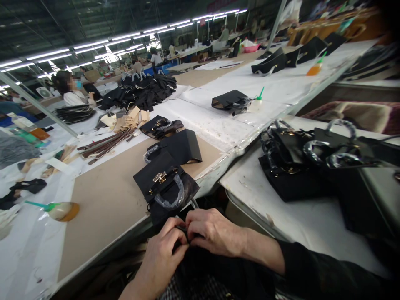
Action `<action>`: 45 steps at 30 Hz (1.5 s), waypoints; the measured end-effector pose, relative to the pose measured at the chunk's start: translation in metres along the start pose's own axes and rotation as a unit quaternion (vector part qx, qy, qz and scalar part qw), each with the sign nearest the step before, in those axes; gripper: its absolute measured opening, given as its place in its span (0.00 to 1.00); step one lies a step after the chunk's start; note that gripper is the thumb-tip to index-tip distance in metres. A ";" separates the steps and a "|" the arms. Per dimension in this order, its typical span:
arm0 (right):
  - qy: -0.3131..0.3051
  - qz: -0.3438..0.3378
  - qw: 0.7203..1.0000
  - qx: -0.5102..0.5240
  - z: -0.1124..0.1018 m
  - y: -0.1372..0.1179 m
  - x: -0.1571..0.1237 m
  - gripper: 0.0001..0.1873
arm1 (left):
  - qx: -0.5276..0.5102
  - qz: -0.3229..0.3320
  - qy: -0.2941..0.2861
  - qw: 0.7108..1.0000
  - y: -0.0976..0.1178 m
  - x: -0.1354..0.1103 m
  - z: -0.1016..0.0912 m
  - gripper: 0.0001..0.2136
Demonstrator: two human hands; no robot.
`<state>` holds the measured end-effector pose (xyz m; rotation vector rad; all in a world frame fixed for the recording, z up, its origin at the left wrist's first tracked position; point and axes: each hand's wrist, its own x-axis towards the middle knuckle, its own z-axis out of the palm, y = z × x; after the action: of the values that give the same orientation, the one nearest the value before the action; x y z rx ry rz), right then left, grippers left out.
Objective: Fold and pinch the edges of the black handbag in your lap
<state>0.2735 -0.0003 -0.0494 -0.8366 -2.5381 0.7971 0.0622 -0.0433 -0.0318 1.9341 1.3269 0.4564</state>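
Observation:
My left hand and my right hand meet low in the middle, just off the table's front edge. Both are closed, thumbs and fingertips pinched together on dark black material; its exact shape is hidden by the fingers and lost in shadow. Right beyond them, a black handbag with a gold clasp lies at the table edge. Its handle is wrapped in clear plastic and points toward my hands. Behind it lie a second black bag and a third black bag.
Left, a glue bottle with a green nozzle lies on brown board. Brown strips and black pieces are heaped farther back. Several wrapped-handle bags crowd the right table. A masked person sits at the far left.

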 end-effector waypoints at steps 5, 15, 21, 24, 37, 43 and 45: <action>0.012 -0.009 1.000 0.003 0.000 0.000 -0.001 0.03 | -0.009 0.007 -0.005 1.000 -0.001 0.001 -0.001 0.09; 0.003 -0.019 1.000 -0.017 0.001 0.004 -0.001 0.04 | 0.022 0.036 0.003 0.999 -0.004 -0.004 0.001 0.09; -0.006 0.006 1.000 0.016 -0.002 0.002 -0.001 0.03 | 0.001 0.038 0.016 0.999 -0.007 -0.002 0.004 0.10; 0.003 0.035 0.997 0.067 -0.002 0.000 0.000 0.04 | -0.008 0.018 0.025 1.000 -0.008 -0.001 0.005 0.09; 0.009 0.096 0.981 0.167 0.007 0.006 0.002 0.03 | -0.130 -0.128 0.042 0.982 -0.009 0.001 0.006 0.10; -0.008 0.186 0.945 0.270 0.007 0.005 0.003 0.05 | -0.235 -0.153 0.013 0.960 -0.013 0.005 0.003 0.12; 0.007 0.207 0.923 0.323 0.010 0.005 0.005 0.09 | -0.245 -0.153 -0.024 0.957 -0.014 0.007 -0.002 0.10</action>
<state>0.2670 0.0023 -0.0601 -1.1244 -1.8794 1.6267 0.0550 -0.0334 -0.0417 1.3005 1.3056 0.5207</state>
